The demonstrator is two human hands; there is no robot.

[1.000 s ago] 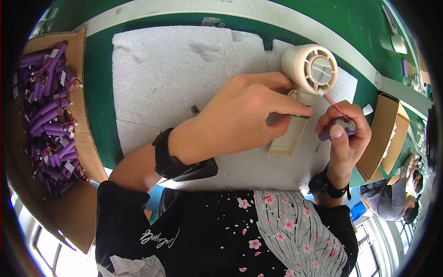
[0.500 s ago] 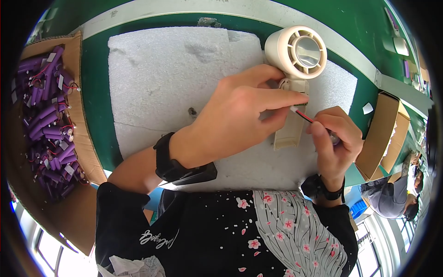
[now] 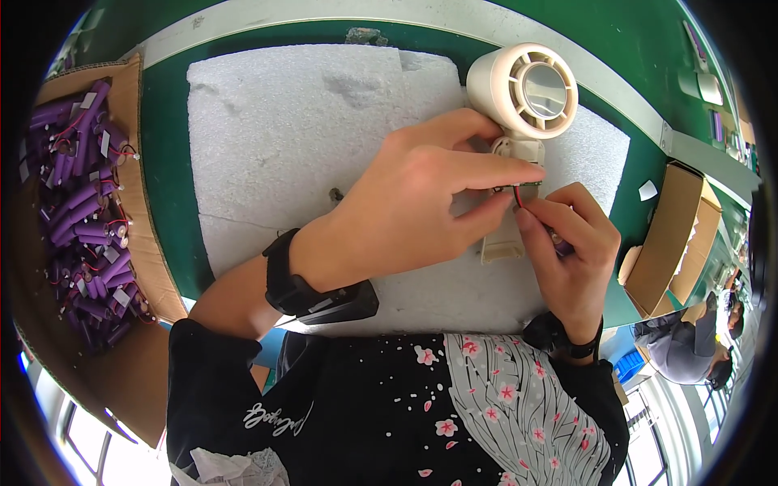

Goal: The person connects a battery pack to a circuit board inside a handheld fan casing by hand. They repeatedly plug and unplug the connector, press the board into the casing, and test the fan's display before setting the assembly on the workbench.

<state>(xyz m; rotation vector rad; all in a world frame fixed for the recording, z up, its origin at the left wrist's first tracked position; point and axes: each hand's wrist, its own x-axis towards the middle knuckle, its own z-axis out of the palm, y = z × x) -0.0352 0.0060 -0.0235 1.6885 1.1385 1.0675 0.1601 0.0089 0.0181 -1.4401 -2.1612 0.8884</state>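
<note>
A cream handheld fan point(image 3: 486, 87) with a round, slotted head lies on the foam, its open handle point(image 3: 500, 251) pointing toward me. My left hand point(image 3: 409, 202) grips the handle just below the head, forefinger across it and thumb lower down. Between them shows the edge of a small green circuit board point(image 3: 528, 185). With thumb and forefinger, my right hand point(image 3: 574, 255) pinches a short red-and-black wire point(image 3: 519, 197) close to the board; the plug end is hidden at the board. Part of a purple battery cell point(image 3: 561, 245) shows within the curled right fingers.
White foam sheets point(image 3: 275, 138) cover part of the green table. At left stands a cardboard box point(image 3: 130, 186) filled with purple wired battery cells point(image 3: 81, 211). A smaller open carton point(image 3: 660, 251) is at right. Another person point(image 3: 689, 348) sits at the far right.
My right hand has moved left and slightly up, bringing the wire's end from just short of the board to its edge. The left hand keeps its grip on the fan.
</note>
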